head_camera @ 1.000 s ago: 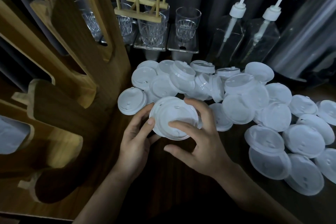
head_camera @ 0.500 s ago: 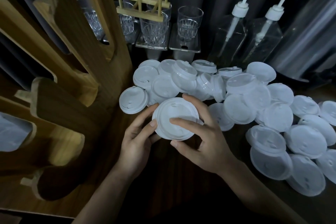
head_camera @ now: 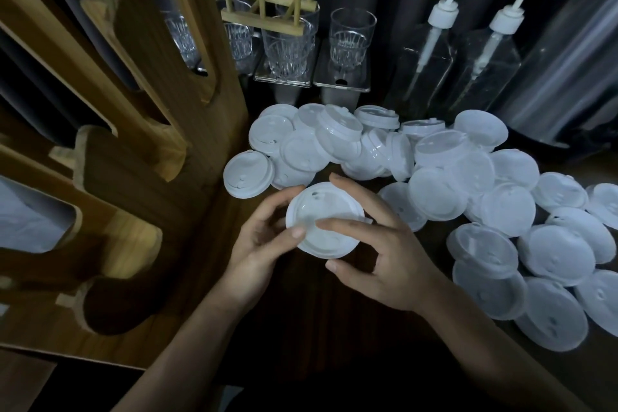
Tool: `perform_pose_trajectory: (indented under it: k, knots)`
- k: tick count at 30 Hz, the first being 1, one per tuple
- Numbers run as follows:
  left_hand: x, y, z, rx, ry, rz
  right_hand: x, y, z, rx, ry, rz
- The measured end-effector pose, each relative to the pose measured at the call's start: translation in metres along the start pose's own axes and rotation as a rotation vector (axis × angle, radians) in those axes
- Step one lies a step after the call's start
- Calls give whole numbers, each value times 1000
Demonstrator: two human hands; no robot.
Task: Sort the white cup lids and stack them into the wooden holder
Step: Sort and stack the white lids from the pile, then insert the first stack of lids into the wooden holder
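we see the left hand and right hand both curled around 1 white lid, just beside the wooden holder.

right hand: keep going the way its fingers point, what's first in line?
The right hand points up-left across the held lid. Past it, probably the left hand's fingers, then the single lid beside the wooden holder; depth is unclear.

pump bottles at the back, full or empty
They look empty, though the light is dim. Both pump bottles are clear glass, the dip tubes show all the way down, and no liquid line shows.
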State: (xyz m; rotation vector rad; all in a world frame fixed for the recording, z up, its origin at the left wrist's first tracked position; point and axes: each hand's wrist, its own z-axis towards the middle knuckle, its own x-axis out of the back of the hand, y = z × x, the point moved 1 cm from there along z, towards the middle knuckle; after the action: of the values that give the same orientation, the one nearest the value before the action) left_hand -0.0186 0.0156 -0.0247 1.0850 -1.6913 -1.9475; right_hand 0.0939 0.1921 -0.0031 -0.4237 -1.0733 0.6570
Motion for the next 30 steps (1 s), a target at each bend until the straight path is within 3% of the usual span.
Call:
perform_pose_trajectory:
  k: [3, 8, 12, 18, 24, 30]
  knots:
    - [-5, 3, 0, -6, 48, 68, 5, -1, -5, -32, 34, 108]
    - [-16, 22, -3, -27, 125, 97, 13, -5, -3, -296, 196, 406]
    - [-26, 47, -12, -64, 123, 93, 32, -6, 4, -489, 55, 604]
    - [-33, 93, -24, -53, 77, 225, 50, -24, 21, -398, 12, 768]
    - [-23, 156, -40, -54, 59, 715, 56, -46, 42, -344, 23, 774]
    - [2, 198, -47, -150, -16, 786, 46, -76, 68, -332, 67, 752]
